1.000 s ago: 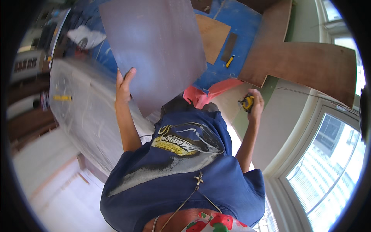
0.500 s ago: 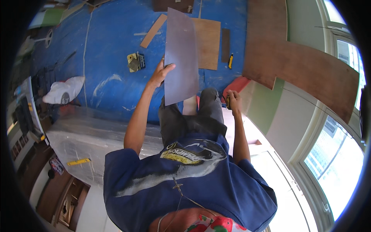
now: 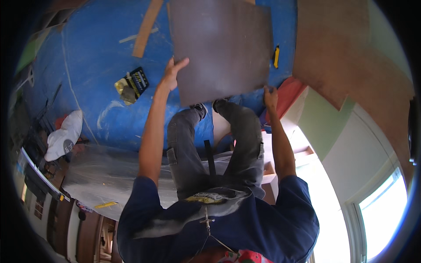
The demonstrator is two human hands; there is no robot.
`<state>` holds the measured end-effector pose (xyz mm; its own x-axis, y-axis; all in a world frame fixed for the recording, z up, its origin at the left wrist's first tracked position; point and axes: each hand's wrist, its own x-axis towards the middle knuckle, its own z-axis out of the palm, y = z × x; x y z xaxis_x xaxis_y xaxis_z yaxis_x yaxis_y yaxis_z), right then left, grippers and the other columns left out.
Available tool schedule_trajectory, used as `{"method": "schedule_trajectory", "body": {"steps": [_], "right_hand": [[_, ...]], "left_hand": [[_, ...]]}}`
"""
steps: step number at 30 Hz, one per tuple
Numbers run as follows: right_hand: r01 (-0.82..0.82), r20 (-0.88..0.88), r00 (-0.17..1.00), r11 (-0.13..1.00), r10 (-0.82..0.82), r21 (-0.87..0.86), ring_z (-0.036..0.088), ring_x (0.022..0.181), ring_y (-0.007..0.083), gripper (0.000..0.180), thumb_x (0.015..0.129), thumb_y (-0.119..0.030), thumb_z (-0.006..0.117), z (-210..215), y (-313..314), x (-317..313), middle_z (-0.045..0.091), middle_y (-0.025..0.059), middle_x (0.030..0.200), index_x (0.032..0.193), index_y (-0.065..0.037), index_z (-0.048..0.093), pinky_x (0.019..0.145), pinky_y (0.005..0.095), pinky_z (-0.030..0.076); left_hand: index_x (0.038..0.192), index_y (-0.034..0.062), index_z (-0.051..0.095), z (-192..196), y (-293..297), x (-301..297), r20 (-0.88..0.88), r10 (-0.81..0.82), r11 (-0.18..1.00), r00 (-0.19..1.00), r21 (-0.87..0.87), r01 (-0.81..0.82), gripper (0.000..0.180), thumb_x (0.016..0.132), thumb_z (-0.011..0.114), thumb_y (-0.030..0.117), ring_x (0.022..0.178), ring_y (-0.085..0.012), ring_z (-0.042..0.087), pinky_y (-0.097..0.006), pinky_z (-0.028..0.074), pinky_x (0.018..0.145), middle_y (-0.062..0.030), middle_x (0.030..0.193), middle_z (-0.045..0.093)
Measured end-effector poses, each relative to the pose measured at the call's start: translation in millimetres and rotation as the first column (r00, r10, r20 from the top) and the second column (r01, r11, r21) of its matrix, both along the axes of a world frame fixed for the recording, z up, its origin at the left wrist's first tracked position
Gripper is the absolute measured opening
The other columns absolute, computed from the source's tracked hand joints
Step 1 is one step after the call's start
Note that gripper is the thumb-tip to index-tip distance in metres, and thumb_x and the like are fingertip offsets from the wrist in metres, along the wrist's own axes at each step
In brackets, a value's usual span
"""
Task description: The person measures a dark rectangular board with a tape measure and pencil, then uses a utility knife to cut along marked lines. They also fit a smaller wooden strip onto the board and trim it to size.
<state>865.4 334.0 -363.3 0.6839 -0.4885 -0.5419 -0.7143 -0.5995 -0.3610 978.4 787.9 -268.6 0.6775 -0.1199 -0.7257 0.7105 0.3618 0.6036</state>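
Note:
A thin, smooth grey-brown sheet [image 3: 222, 55] is raised in front of me over the blue floor covering, its broad face toward me. My left hand [image 3: 172, 73] grips its left edge, with the thumb on the near face and the fingers behind. At the near right corner, my right hand [image 3: 271, 97] is closed with its fingertips on the sheet. Whether anything else is inside that hand is hidden. Left of the sheet, a black-and-yellow package [image 3: 137, 80] lies on the floor beside a small yellowish block-like thing [image 3: 127, 94].
A yellow-and-black utility knife [image 3: 276, 57] lies right of the sheet. Wood strips [image 3: 147, 28] lie far left. Large brown boards [image 3: 324, 57] stand along the right side, near a red object [image 3: 289, 96]. A white bag [image 3: 65, 135] and plastic-covered furniture [image 3: 109, 168] are at left.
The sheet has turned from edge-on to show its broad face. My right hand has moved up to its corner; the small dark-and-yellow thing it held no longer shows. My view has shifted.

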Motion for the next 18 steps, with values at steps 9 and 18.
{"method": "schedule_trajectory", "body": {"steps": [9,18], "right_hand": [[0.069,-0.036,0.996,0.952,-0.084,-0.298,0.064,0.114,0.0423,0.053,0.092,-0.04,0.067,-196.3,-47.5,-5.4,0.068,0.0235,0.123,0.135,-0.009,0.057,0.096,0.0517,0.05],[-0.07,0.114,0.982,0.856,0.149,-0.513,0.062,0.117,0.0391,0.056,0.092,-0.035,0.069,-309.8,-78.3,-19.6,0.066,0.0215,0.126,0.135,-0.001,0.057,0.098,0.0495,0.047]], "left_hand": [[0.145,0.0047,0.044,-339.0,14.2,15.2,-0.132,0.089,0.915,0.987,0.402,-0.029,0.062,0.095,0.075,0.023,0.131,-0.0297,0.053,-0.043,0.041,0.114,-0.0158,0.14,0.056],[0.151,-0.0093,0.037,-404.9,43.8,6.3,0.085,-0.157,0.87,0.984,0.484,0.097,0.069,0.1,0.068,0.026,0.128,-0.0288,0.06,-0.037,0.049,0.105,-0.0217,0.14,0.06]]}}
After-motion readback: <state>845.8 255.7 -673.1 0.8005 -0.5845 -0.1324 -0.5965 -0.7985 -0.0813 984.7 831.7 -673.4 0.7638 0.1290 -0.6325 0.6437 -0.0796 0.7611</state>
